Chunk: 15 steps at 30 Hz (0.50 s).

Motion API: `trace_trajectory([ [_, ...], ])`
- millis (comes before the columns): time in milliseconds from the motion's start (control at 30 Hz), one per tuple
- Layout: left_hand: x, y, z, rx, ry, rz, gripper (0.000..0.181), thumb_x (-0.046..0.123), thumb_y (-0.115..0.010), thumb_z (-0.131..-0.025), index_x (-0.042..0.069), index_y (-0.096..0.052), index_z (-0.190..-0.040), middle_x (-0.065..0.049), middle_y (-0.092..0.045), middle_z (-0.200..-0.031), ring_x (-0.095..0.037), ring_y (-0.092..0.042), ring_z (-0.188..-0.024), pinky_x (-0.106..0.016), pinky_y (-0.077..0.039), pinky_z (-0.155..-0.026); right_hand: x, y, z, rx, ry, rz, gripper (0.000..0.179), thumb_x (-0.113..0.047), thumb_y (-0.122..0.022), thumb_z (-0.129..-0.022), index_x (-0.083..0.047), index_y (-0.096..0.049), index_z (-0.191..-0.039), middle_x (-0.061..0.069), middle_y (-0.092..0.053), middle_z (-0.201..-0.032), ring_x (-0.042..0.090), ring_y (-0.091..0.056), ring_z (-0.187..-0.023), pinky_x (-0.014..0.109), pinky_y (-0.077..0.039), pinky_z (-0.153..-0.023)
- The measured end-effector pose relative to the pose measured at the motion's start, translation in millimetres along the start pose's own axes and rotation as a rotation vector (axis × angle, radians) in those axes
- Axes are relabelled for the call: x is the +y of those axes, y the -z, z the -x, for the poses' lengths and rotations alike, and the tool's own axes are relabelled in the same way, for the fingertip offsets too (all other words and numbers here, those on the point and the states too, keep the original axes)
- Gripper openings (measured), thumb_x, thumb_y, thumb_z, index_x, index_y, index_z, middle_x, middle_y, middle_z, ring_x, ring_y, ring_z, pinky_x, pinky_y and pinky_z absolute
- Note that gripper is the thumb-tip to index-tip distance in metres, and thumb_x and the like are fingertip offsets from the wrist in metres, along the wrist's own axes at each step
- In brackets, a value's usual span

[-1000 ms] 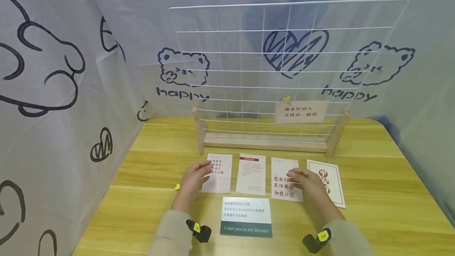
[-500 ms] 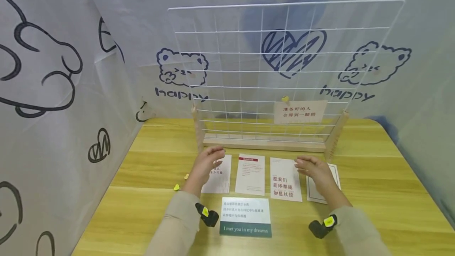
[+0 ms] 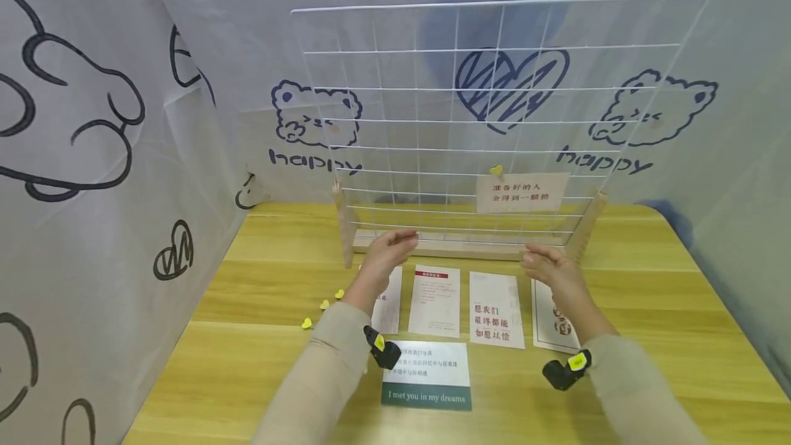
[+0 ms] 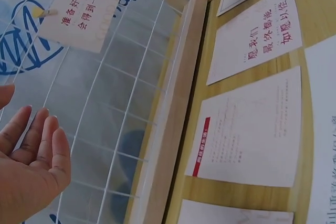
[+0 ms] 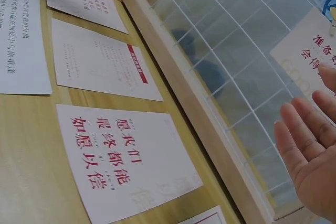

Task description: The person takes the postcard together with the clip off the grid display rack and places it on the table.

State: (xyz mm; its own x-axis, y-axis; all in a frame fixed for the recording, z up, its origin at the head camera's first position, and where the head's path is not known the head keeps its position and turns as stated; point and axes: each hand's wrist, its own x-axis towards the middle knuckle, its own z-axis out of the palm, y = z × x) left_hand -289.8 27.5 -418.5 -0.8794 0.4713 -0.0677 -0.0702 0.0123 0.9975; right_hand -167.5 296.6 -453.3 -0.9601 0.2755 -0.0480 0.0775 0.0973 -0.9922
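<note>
My left hand (image 3: 388,263) is raised in front of the white wire grid (image 3: 456,88), left of centre, fingers loosely bent and nothing between them. In the left wrist view the same hand (image 4: 34,166) shows its palm and parted fingertips before the wires. On the other side my right hand (image 3: 559,280) hovers over the framed-border card (image 3: 546,328), partly hiding it. Its palm and relaxed fingers (image 5: 296,129) appear bare in the right wrist view. Nearest above it, a card with two lines of red writing (image 3: 522,194) hangs on the grid from a yellow heart clip (image 3: 496,170).
Wooden feet and a bar (image 3: 457,247) carry the grid. Before it lie a card with a red strip (image 3: 434,301), a card with large red writing (image 3: 496,311), a card under my left wrist (image 3: 389,307) and a green-banded card (image 3: 426,397). Yellow heart clips (image 3: 325,305) lie left.
Both hands have moved away from me and up, from over the cards toward the grid. The left one also shifted right, uncovering more yellow clips. The cards stayed put.
</note>
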Motion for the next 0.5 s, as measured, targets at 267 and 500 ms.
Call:
trace_trajectory([
  [267,16.5,-13.3,-12.1,-0.02,-0.035,0.007,0.036,0.014,-0.054,-0.085,0.001,-0.048,-0.118,-0.012,-0.049,-0.117,-0.023,-0.046,-0.108,-0.034,-0.036,-0.091,-4,9,-8.9,0.026,0.142,-0.119,0.031,-0.015,-0.054,-0.085,-0.001,-0.048,-0.112,-0.01,-0.057,-0.096,0.006,-0.056,-0.084,0.019,-0.045,-0.076],
  [500,31.7,-29.0,-23.6,-0.032,-0.083,-0.057,0.035,0.017,-0.055,-0.085,0.003,-0.05,-0.117,-0.006,-0.052,-0.114,-0.019,-0.048,-0.103,-0.031,-0.038,-0.088,-17,14,-17.4,0.074,0.164,-0.229,0.014,-0.006,-0.052,-0.086,-0.01,-0.055,-0.099,-0.009,-0.058,-0.089,0.004,-0.056,-0.08,0.017,-0.046,-0.073],
])
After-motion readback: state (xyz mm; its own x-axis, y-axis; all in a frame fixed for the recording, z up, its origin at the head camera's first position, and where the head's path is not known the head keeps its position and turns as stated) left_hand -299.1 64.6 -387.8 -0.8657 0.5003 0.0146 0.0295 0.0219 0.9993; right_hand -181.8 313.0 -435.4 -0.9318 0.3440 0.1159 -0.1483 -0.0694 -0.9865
